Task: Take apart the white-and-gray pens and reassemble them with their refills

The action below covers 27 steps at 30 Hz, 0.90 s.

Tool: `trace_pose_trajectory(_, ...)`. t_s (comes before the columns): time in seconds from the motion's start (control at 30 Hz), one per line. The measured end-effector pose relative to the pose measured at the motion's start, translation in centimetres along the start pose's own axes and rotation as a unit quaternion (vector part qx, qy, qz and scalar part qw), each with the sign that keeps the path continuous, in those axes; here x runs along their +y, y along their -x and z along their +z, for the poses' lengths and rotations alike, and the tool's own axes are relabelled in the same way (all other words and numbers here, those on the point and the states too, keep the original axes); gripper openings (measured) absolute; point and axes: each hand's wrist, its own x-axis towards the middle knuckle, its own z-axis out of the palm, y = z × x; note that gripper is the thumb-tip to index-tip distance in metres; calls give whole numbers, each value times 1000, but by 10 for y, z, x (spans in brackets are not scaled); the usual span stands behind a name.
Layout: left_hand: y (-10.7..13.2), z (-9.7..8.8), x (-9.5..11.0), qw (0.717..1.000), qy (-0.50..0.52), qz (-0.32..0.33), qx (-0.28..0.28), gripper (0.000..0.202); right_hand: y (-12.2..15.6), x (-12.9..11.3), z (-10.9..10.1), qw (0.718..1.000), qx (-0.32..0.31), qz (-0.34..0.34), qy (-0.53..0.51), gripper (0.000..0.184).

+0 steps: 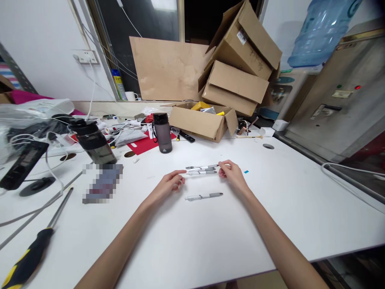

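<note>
A small group of white-and-grey pens (202, 172) lies side by side on the white table, pointing left to right. Nearer to me, a single similar pen (204, 196) lies apart from them. My left hand (170, 183) is at the group's left end, its index finger stretched out to the pen tips and its other fingers loosely curled; it grips nothing. At the other end, my right hand (231, 173) has its thumb and fingers closed at the grey end of the farthest pen (207, 166).
A dark bottle (163, 134) and an open cardboard box (195, 122) stand at the back. Leftward are another bottle (94, 144), a pixelated flat object (104, 184) and a screwdriver (36, 249). A blue scrap (246, 171) lies right of my right hand.
</note>
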Motion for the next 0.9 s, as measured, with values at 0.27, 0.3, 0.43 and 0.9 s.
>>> trace_pose_trajectory(0.27, 2, 8, 3, 999, 10, 48, 11, 40, 3, -8, 12, 982, -11, 32, -188, 27)
trace_pose_trajectory(0.3, 2, 9, 3, 998, 4, 61, 14, 38, 4, -9, 12, 981, -14, 31, -191, 25)
trace_pose_trajectory(0.43, 0, 14, -2, 992, -30, 115, 31, 30, 3, -9, 11, 985, -32, 18, -171, 23)
trace_pose_trajectory(0.9, 2, 25, 0, 963, -206, 173, 12, 26, 4, 0, 21, 992, -110, -28, -54, 19)
